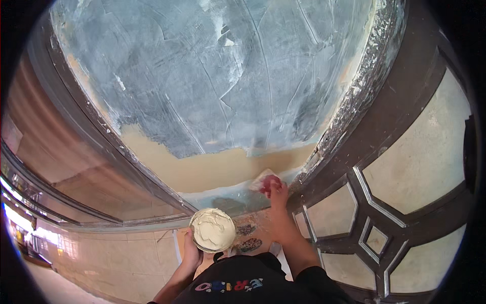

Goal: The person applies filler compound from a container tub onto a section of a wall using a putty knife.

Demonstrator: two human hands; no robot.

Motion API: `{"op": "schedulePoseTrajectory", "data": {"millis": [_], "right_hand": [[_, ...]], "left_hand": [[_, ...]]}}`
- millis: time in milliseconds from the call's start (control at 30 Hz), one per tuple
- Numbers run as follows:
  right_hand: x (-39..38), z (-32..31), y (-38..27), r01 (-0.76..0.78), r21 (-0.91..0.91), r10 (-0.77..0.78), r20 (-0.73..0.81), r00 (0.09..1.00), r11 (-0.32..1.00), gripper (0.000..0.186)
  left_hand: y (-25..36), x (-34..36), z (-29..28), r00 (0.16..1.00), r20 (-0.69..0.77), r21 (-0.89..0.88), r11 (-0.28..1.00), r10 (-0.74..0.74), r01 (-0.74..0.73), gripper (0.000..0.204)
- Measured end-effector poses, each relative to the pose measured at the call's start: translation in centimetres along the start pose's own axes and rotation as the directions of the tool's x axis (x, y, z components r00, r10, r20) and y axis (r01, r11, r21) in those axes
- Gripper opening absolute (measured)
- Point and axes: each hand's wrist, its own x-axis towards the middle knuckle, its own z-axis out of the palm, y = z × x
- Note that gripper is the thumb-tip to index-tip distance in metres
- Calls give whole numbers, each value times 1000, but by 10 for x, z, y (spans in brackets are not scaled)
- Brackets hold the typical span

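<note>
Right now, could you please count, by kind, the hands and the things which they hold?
Hands: 2 (left hand, right hand)
Round container of cream paste: 1
Flat reddish tool: 1
Total: 4

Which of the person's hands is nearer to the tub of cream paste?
Left. The left hand holds the tub of cream paste by its left side; the right hand is away to the right, holding a reddish spreader.

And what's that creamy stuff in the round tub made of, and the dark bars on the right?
The creamy stuff looks like matt, thick paste, perhaps wall filler: it holds soft swirls. The dark bars look smooth, maybe painted wood or metal: even brown, no clear grain.
</note>
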Motion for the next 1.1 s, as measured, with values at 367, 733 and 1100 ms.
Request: {"op": "schedulePoseTrajectory", "data": {"millis": [367, 733, 1100], "right_hand": [[-10, -6, 30, -425, -12, 423, 105, 900, 905, 32], [-3, 41, -11, -361, 314, 276, 283, 919, 878, 22], [-32, 60, -41, -384, 374, 255, 349, 902, 844, 27]], "left_hand": [[10, 4, -10, 1000, 31, -10, 1000, 2, -2, 58], [14, 7, -20, 1000, -6, -13, 1000, -11, 11, 55], [3, 14, -19, 1000, -19, -5, 1000, -7, 7, 53]]}}
